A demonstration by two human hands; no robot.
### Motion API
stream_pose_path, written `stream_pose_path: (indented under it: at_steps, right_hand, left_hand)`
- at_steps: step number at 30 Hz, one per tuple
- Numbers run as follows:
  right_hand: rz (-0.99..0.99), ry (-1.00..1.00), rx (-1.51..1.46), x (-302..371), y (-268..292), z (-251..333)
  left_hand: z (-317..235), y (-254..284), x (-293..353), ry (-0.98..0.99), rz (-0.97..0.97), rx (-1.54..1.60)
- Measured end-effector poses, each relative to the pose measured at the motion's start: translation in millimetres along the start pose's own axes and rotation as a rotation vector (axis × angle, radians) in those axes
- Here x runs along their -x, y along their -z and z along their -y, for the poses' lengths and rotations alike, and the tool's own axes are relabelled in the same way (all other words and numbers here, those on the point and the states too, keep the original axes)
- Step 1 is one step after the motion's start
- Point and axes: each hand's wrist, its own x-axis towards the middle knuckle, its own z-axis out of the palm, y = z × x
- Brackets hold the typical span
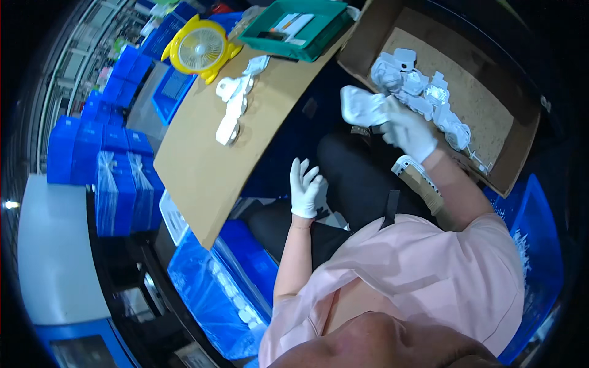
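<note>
My right hand (410, 130), in a white glove, grips a white moulded plastic part (361, 106) by one end, just off the near left edge of a cardboard box (515, 156). Inside that box lies a heap of similar white plastic parts (434, 93). My left hand (304, 189), gloved in white too, is raised over my lap with its fingers apart and nothing in it. Several more white parts (233, 109) rest in a row on the tan tabletop (199, 168), to the left of both hands.
A yellow fan (201, 48) and a green tray (297, 30) with papers stand at the table's far end. At lower left sits a blue bin lined with plastic film (215, 306), holding white parts. Another blue bin (540, 245) is at my right. Blue crates (101, 150) are stacked beyond the table.
</note>
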Motion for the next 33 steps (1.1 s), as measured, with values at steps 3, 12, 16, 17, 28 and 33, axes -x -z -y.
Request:
stream_pose_path:
  at_steps: [3, 12, 16, 17, 28, 33]
  right_hand:
    - [0.359, -0.18, -0.154, 21, -52, -27]
    - [0.684, -0.632, 0.099, 39, -96, -68]
    - [0.756, 0.03, 0.919, 32, -85, -79]
    - [0.761, 0.016, 0.926, 35, -83, -77]
    - [0.817, 0.215, 1.541, 48, -82, -65]
    - [0.832, 0.21, 1.659, 47, -83, -58]
  left_hand:
    - [-7, -15, 7, -0.088, 0.05, 0.074]
    - [-23, 4, 30, -0.058, -0.026, 0.534]
    - [-11, 26, 26, -0.055, 0.016, 0.673]
    - [-9, 24, 25, -0.038, 0.011, 0.722]
    - [-4, 16, 23, 0.055, 0.123, 0.535]
    - [0, 14, 22, 0.074, 0.13, 0.498]
